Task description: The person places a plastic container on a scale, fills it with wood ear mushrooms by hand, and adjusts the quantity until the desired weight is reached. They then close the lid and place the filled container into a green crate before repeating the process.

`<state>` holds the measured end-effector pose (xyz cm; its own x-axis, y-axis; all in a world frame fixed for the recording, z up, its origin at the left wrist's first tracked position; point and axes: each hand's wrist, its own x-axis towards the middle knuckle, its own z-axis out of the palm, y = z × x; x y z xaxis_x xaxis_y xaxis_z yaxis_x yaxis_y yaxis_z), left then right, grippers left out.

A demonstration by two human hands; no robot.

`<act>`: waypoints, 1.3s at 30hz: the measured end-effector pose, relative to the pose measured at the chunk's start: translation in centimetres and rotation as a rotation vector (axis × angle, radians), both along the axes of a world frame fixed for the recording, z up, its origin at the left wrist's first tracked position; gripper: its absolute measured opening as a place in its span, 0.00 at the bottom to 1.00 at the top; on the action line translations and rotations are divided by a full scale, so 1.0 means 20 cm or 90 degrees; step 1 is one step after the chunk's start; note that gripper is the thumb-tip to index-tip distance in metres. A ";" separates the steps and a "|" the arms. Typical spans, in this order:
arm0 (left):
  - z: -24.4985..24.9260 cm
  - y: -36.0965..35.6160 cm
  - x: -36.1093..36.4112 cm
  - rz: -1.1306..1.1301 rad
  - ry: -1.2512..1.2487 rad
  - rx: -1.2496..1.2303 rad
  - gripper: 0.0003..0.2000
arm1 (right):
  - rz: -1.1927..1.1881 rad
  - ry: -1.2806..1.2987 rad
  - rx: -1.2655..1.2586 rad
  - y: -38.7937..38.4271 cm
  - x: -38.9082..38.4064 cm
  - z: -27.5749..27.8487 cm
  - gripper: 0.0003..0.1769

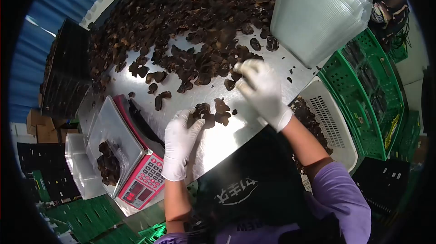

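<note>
My left hand (pixel 180 140), in a white glove, is closed on a dark brown wood ear mushroom (pixel 201 109) at the near side of the metal table. A few loose wood ear pieces (pixel 222 112) lie just right of those fingers. My right hand (pixel 262 88), also gloved, reaches to the near edge of the big wood ear pile (pixel 200 30). Its thumb and fingers are bent but apart, with a dark piece (pixel 230 84) by the fingertips. Left of my left hand stands a red and white scale (pixel 144 176), with wood ears in a clear plastic tray (pixel 120 151) on it.
A tall stack of clear plastic trays (pixel 318 14) stands at the table's back right. To the right are a white basket (pixel 334 126) containing wood ears and a green crate (pixel 370 94). Black stacked crates (pixel 68 71) stand at the left. Cardboard boxes (pixel 44 123) sit below them.
</note>
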<state>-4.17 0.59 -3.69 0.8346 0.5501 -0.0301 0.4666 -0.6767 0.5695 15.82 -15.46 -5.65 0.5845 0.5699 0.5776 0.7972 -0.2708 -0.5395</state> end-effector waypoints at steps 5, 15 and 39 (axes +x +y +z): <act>0.03 0.13 0.21 0.084 -0.102 0.081 0.12 | -0.060 0.028 -0.177 -0.02 0.26 -0.11 0.12; 0.00 0.10 0.33 0.100 -0.076 0.239 0.10 | -0.077 0.198 0.151 -0.04 0.08 -0.03 0.04; -0.01 0.26 0.36 0.137 -0.142 0.383 0.05 | 0.061 0.033 0.039 0.25 0.00 0.01 0.05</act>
